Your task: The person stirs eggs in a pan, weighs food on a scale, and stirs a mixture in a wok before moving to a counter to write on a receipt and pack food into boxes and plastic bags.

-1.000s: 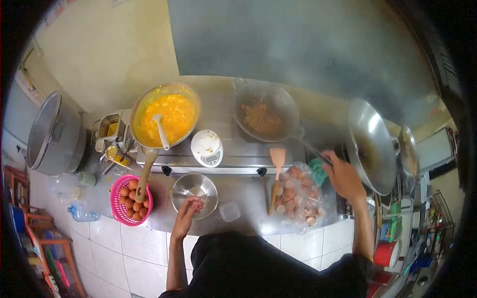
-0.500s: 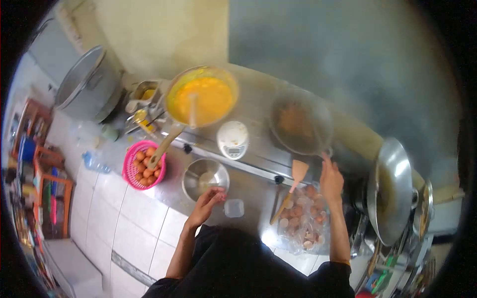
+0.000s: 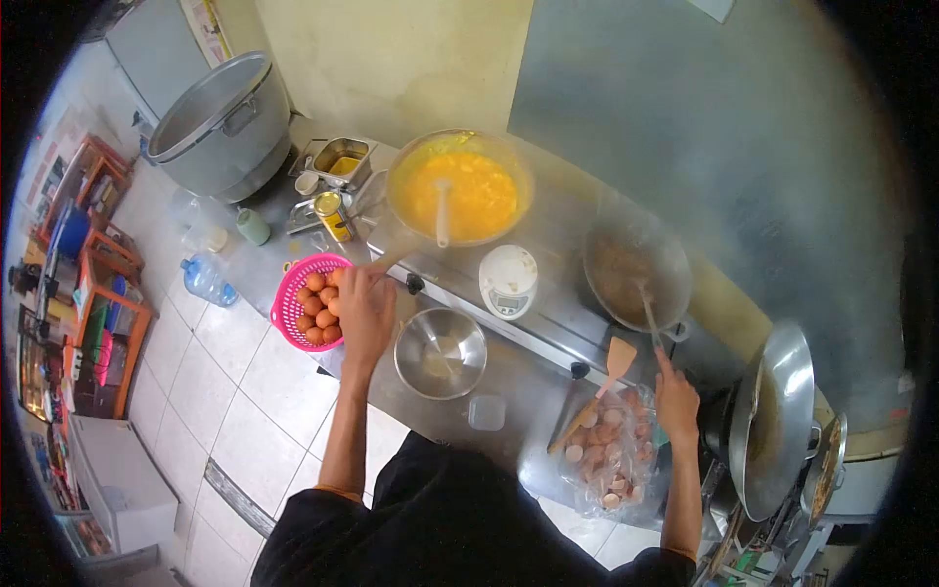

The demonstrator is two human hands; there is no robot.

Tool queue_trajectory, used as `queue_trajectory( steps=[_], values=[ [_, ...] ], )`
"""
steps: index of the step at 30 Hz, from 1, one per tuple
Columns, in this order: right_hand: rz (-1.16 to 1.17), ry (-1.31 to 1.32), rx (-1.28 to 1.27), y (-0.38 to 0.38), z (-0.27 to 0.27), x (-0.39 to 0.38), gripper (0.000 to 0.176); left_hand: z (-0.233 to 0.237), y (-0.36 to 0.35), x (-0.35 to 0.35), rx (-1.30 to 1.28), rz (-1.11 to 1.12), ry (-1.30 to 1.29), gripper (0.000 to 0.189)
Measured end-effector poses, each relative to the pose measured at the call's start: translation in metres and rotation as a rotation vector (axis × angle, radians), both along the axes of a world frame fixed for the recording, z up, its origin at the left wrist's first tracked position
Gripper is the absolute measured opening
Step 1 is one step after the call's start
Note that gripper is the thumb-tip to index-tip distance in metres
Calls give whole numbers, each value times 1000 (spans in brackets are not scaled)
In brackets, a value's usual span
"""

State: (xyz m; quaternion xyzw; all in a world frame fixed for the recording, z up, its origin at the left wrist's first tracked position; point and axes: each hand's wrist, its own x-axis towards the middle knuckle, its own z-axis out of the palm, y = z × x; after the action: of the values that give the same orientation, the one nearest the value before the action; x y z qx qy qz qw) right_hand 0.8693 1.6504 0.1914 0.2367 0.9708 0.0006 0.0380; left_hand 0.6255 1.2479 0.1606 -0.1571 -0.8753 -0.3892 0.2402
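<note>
My left hand [image 3: 366, 315] is closed around the wooden handle of the pan [image 3: 525, 207], which holds a yellow-orange egg-like mixture and a pale ladle [image 3: 442, 217]. Beside that hand, a pink basket [image 3: 277, 308] holds several brown eggs [image 3: 315, 306]. My right hand [image 3: 676, 399] grips a long-handled cooking utensil [image 3: 651, 318]. Its far end reaches into the dark pan [image 3: 675, 256] with brown contents, where its head cannot be made out. Close to my right hand lie an orange spatula [image 3: 618, 362] and a clear plastic bag [image 3: 594, 470] of eggshells.
A steel bowl [image 3: 440, 354] and a small clear container [image 3: 486, 413] stand in front of me. Behind them is a white scale [image 3: 509, 282]. A large wok [image 3: 790, 411] stands at right. At back left are a big pot [image 3: 220, 132], a can [image 3: 334, 217] and a metal container [image 3: 357, 152].
My left hand has moved from the steel bowl to the pan handle. My right hand has left the dark pan's rim area and now holds the long utensil. The view has shifted.
</note>
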Motion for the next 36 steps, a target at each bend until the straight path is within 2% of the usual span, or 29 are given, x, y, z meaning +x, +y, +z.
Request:
queue_trajectory(
  steps=[2, 5, 7, 9, 11, 12, 13, 15, 16, 17, 18, 19, 20, 21, 23, 25, 27, 29, 30, 32, 33, 35, 36],
  values=[
    [-22, -76, 12, 6, -17, 6, 52, 12, -17, -4, 3, -44, -67, 22],
    [-28, -191, 78, -5, -17, 0, 61, 5, -45, -4, 42, 22, -162, 25],
    [325, 210, 372, -23, -8, -22, 52, -7, -54, -3, 49, 39, -129, 26],
    [335, 275, -38, -88, 48, -93, 34, -22, -63, -7, 38, 36, -110, 28],
    [431, 435, -249, -133, 53, -166, 21, -39, -66, -29, 151, -195, -254, 33],
    [477, 440, -210, -158, 59, -204, 17, -41, -66, -39, 280, -297, -431, 36],
    [489, 405, -343, -173, 52, -245, 19, -48, -66, -54, 281, -309, -440, 36],
    [345, 249, -333, -189, 7, -326, 34, -65, -68, -83, 682, -631, -1026, 38],
    [345, 115, -245, -200, -6, -358, 34, -65, -71, -89, 686, -634, -1052, 38],
    [353, -18, -149, -212, -11, -377, 35, -62, -72, -97, 769, -713, -1280, 39],
    [352, -31, -138, -217, -14, -384, 35, -61, -71, -104, 851, -796, -1497, 39],
    [367, -175, -130, -221, -15, -394, 34, -64, -69, -107, 861, -807, -1497, 39],
    [376, -316, -125, -226, -14, -403, 33, -71, -68, -106, 1015, -839, -1624, 39],
    [364, -318, -116, -223, -18, -408, 33, -74, -66, -103, 1167, -870, -1755, 40],
    [298, -208, -22, -202, -22, -408, 32, -75, -63, -100, 1182, -936, -1807, 41],
    [432, -311, 69, -180, 16, -395, 32, -75, -61, -96, 1370, -944, -1866, 41],
    [556, -369, -34, -184, 69, -374, 29, -75, -59, -95, 1366, -975, -1861, 42],
    [668, -394, -45, -188, 93, -355, 25, -77, -57, -94, 1391, -947, -1878, 43],
    [653, -396, -43, -195, 96, -348, 25, -76, -55, -93, 1346, -911, -1872, 45],
    [577, -671, 143, -212, 95, -339, 23, -69, -53, -90, 1308, -871, -1869, 45],
    [562, -672, 144, -219, 90, -334, 23, -68, -52, -89, 1281, -820, -1851, 46],
    [390, -614, 291, -225, 75, -327, 24, -72, -52, -89, 1285, -846, -1851, 45],
    [379, -614, 296, -220, 66, -324, 24, -74, -52, -88, 1294, -855, -1838, 44]
  ],
)
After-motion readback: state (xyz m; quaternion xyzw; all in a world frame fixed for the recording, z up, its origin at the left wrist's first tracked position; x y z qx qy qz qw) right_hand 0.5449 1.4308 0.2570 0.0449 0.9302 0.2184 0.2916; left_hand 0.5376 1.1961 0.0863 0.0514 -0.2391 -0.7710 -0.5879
